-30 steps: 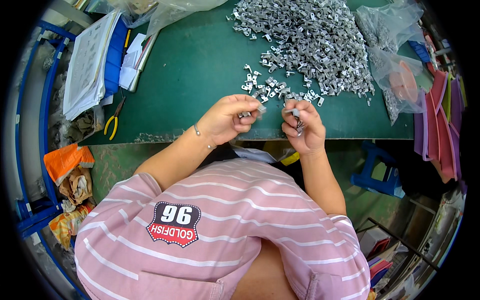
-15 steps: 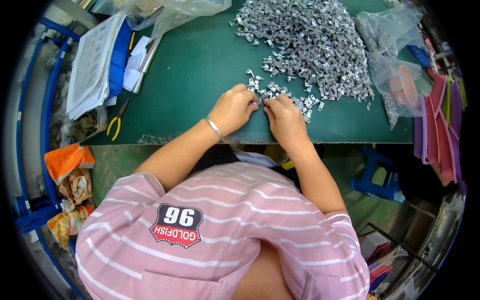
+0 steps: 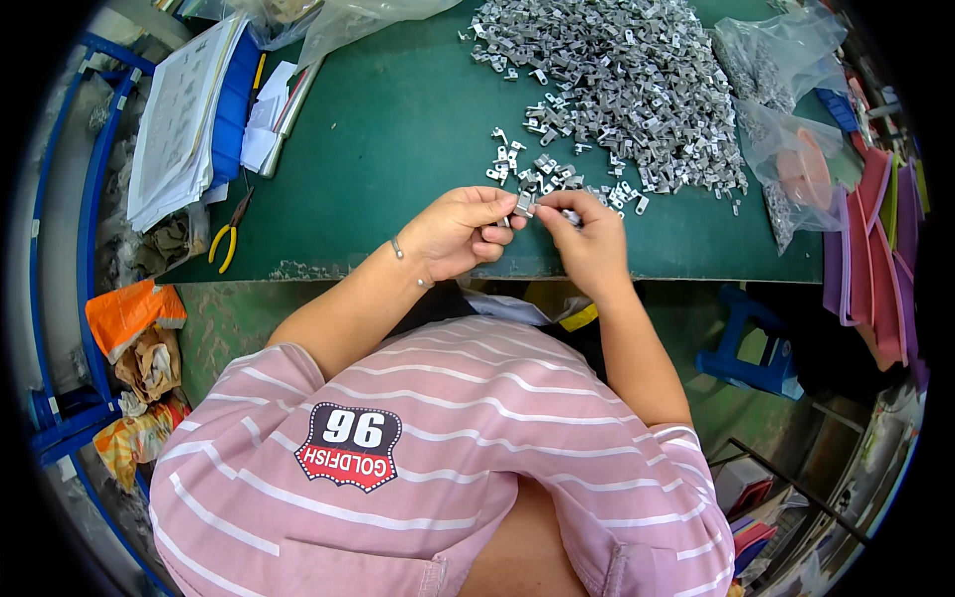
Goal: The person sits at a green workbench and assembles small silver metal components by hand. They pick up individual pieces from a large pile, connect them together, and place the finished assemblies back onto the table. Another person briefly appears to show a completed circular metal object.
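My left hand point(image 3: 466, 231) is closed, pinching a small silvery metal bracket point(image 3: 523, 205) between thumb and fingers near the table's front edge. My right hand point(image 3: 589, 239) meets it there, thumb and forefinger pressed together at the bracket's right side. Another bit of metal shows under the right fingers, too covered to make out fully. Just beyond both hands lies a loose scatter of similar brackets point(image 3: 550, 175). Behind that rises a large heap of brackets point(image 3: 637, 90), each a small bent piece with a hole.
The green table point(image 3: 398, 129) carries yellow-handled pliers point(image 3: 227, 239) and a blue tray point(image 3: 231, 124) with papers point(image 3: 179, 129) at left. Clear plastic bags point(image 3: 791, 164) of metal parts lie at right. Pink and purple sheets point(image 3: 875, 259) hang beside them. A blue stool point(image 3: 741, 343) stands below.
Both hands have drawn back from the scattered brackets toward the table edge. The left hand has turned palm upward, bringing a bracket into view between the fingers.
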`<state>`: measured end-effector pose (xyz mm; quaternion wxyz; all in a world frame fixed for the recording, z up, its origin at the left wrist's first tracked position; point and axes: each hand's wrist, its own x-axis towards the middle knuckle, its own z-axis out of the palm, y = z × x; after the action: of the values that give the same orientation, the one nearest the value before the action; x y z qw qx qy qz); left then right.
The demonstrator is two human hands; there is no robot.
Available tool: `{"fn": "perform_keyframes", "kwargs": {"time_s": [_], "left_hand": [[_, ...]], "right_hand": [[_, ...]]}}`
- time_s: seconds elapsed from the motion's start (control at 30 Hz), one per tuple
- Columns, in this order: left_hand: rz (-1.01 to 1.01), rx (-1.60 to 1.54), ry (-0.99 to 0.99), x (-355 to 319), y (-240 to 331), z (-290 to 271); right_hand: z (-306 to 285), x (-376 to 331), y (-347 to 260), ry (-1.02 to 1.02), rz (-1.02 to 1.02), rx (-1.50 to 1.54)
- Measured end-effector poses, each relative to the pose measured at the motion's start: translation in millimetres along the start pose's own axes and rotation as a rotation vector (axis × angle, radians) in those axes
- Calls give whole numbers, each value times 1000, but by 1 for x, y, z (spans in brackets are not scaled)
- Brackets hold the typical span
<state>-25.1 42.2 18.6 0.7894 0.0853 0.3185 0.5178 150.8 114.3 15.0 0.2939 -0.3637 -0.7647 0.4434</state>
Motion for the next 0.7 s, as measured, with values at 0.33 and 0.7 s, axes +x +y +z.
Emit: {"fn": "perform_keyframes", "kwargs": {"time_s": [0.33,0.7], "left_hand": [[-142,151,-97,-5,-11,12],[-328,17,246,12,-102,1]], "right_hand": [[-43,-32,4,-407,514,1365],[-19,-83,63,37,1120,1324]]}}
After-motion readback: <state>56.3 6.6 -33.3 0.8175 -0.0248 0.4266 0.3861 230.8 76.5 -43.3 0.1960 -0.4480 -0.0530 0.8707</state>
